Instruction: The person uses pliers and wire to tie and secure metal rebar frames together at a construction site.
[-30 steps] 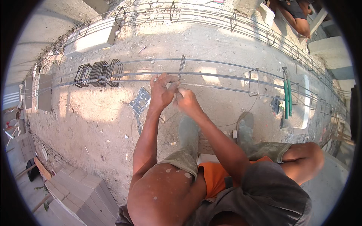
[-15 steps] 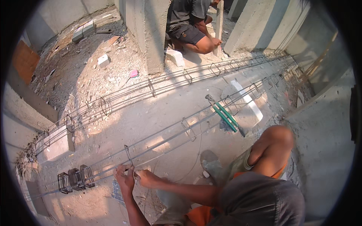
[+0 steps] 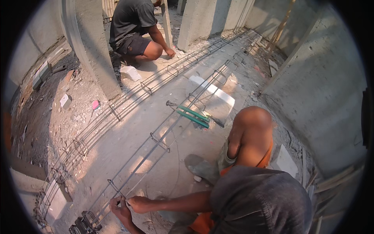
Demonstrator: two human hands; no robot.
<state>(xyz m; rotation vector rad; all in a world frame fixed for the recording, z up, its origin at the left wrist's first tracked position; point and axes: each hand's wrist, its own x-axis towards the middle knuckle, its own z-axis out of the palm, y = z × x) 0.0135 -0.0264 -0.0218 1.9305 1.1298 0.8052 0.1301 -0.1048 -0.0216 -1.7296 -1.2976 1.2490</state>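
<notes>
My left hand (image 3: 120, 210) is pinched at the lower corner of a steel rebar stirrup (image 3: 115, 188), where it meets a long reinforcing bar (image 3: 145, 159). Right beside it, my right hand (image 3: 139, 204) is closed, its fingertips almost touching the left ones; what it holds is too small to make out. Further along the same bars hangs another stirrup (image 3: 160, 142). A bunch of dark stirrups (image 3: 85, 223) sits on the bars at the lower left. Across the bars rests a cutter with long green handles (image 3: 193, 118).
A second rebar cage (image 3: 113, 113) runs parallel on the far side. Beyond it a person (image 3: 136, 35) squats between concrete columns (image 3: 91, 46), holding a wooden board (image 3: 166, 25). White blocks (image 3: 56, 201) support the cages, and a concrete wall (image 3: 315, 78) stands at right.
The view has swung right, so the scene appears shifted left and tilted. Both my hands stay at the same stirrup. The squatting person's hand has moved off the board's lower end.
</notes>
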